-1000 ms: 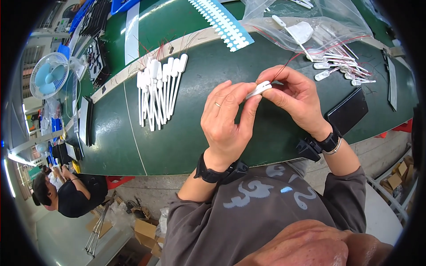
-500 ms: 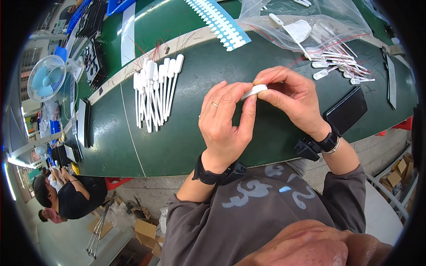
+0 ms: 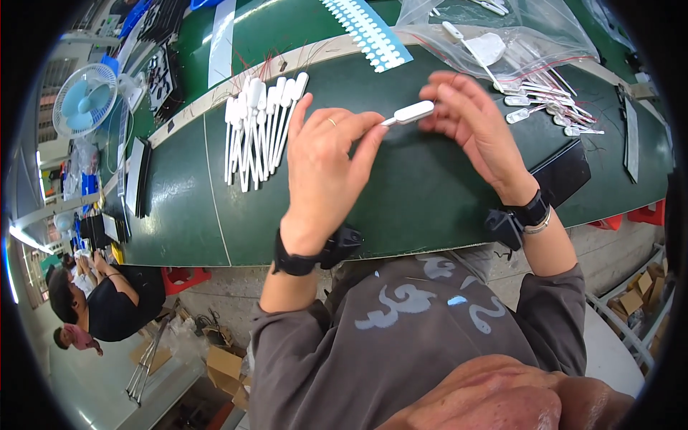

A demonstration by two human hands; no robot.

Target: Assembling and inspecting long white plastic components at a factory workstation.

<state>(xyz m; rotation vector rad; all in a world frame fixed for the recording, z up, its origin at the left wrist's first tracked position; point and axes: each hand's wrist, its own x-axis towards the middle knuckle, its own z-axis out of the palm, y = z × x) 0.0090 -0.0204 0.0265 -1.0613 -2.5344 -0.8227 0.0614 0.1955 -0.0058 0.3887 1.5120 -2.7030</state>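
Over the green bench, my left hand (image 3: 322, 161) pinches the thin stem of a white plastic stick with a rounded oval head (image 3: 414, 112). The head points right, toward my right hand (image 3: 476, 132), whose fingers are apart, slightly blurred and holding nothing. Left of my left hand lies a fan of similar white sticks (image 3: 252, 136), heads away from me, with thin red wires at their far ends. More such pieces with clear-looking heads and red wires (image 3: 545, 104) lie in a loose heap to the right.
A blue sheet of white die-cut stickers (image 3: 369, 36) lies at the far side. Beside it is a clear plastic bag (image 3: 552, 32) with pieces inside. A flat black panel (image 3: 562, 172) sits near my right wrist. A fan (image 3: 84, 100) and a seated person (image 3: 107, 301) are at left.
My right hand has let go of the stick's head and opened. My left hand has moved left, holding the stick by its stem, so the white head now shows.
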